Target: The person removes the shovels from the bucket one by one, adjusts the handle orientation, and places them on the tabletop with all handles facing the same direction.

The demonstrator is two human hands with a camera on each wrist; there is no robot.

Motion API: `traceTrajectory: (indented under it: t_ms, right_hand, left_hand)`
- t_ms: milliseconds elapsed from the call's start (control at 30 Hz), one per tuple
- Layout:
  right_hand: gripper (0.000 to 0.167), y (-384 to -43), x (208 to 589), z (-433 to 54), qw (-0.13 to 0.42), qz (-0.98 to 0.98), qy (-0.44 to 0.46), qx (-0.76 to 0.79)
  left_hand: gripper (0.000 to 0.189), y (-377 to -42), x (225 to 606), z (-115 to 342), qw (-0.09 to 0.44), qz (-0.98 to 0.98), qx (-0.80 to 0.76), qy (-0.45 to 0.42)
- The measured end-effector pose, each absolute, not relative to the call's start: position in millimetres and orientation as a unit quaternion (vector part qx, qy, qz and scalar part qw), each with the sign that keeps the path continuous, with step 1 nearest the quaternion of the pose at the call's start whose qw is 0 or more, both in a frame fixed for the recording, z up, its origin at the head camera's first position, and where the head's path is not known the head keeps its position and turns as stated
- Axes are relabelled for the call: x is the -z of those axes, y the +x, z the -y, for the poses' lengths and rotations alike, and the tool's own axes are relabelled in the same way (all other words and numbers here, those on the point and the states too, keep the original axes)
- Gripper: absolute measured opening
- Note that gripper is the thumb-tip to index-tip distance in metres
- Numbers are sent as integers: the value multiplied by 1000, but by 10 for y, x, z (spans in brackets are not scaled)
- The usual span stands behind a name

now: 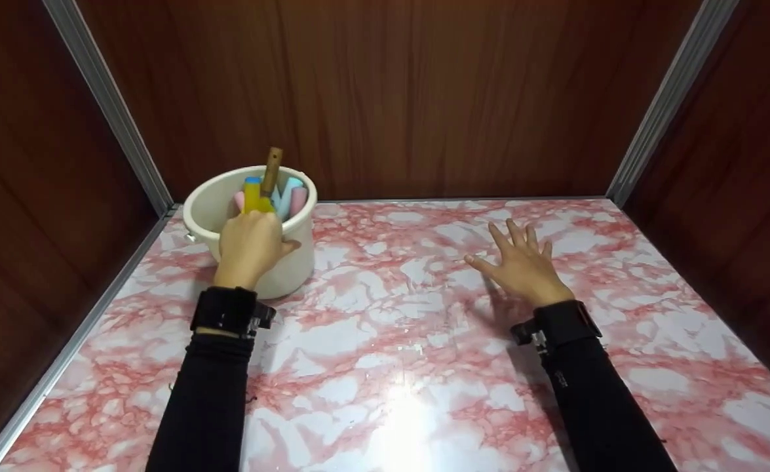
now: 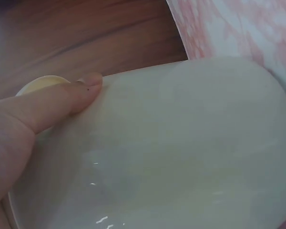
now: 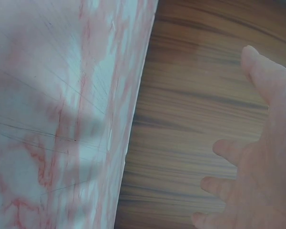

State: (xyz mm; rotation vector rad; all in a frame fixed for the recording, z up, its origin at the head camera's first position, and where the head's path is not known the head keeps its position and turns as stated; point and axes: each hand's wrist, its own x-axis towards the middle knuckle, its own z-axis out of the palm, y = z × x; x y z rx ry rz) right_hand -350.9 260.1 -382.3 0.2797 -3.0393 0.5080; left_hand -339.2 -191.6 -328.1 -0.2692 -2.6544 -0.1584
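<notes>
A cream plastic bucket (image 1: 286, 269) stands at the back left of the table. My left hand (image 1: 251, 244) grips its near rim. The thumb lies along the outer wall, also seen in the left wrist view on the bucket wall (image 2: 171, 138), while the other fingers go over the rim and are hidden. Out of the bucket stick a brown wooden handle (image 1: 271, 172) and a yellow piece with a blue top (image 1: 252, 193). Light blue (image 1: 288, 200) and pink rolls (image 1: 298, 200) show beside them. My right hand (image 1: 525, 270) holds nothing, fingers spread above the table.
The table (image 1: 385, 314) has a red and white marbled top. Dark wood panels (image 1: 411, 98) rise at the back and on both sides, joined by grey metal corner posts (image 1: 670, 98). A small metal handle fitting (image 1: 190, 237) sits on the bucket's left side.
</notes>
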Motion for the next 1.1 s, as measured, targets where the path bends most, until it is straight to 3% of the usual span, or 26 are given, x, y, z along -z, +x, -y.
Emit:
traceTrajectory:
  t_ms: [1100]
  right_hand:
    - [95,-3495,3784,-2610,33,981,94,-166]
  left_hand:
    - [52,-2900,3293,1341,245,949,20,-197]
